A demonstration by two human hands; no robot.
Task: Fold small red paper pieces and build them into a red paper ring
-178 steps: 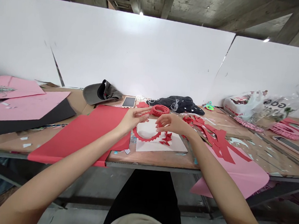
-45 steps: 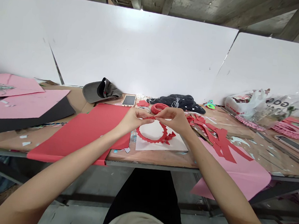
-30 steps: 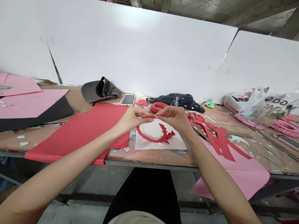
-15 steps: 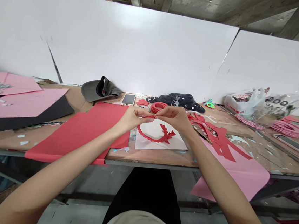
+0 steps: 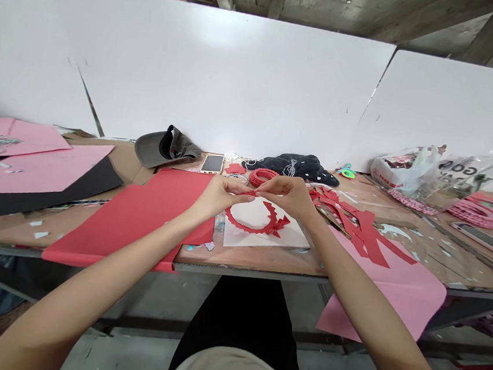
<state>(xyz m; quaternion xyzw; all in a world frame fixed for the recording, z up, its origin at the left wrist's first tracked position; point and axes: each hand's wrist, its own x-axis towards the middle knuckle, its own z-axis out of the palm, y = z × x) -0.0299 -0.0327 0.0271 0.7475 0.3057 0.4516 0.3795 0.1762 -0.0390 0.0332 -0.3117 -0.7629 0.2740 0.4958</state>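
A red folded paper strip [image 5: 248,228] curves in a ring, its right end spiky and crossed. Both my hands pinch its upper end, fingertips almost meeting. My left hand [image 5: 223,194] is closed on it from the left, and my right hand [image 5: 287,190] from the right, with bent fingers over the strip. The strip hangs over a white sheet [image 5: 267,242] on the table. Just behind my hands lies a finished-looking coil of red folded paper [image 5: 261,177]. To the right of my right hand is a heap of loose red paper strips [image 5: 356,224].
Left are a large red sheet [image 5: 148,210], a grey cap [image 5: 165,147] and a phone [image 5: 212,164]. A pink sheet [image 5: 397,292] overhangs the table's front edge. A dark cloth [image 5: 296,166] and a plastic bag [image 5: 405,168] lie near the white partition [image 5: 239,79].
My hands stay together at the same spot, still pinching the strip. The hanging ring has shifted very slightly; the rest of the view moves only a little.
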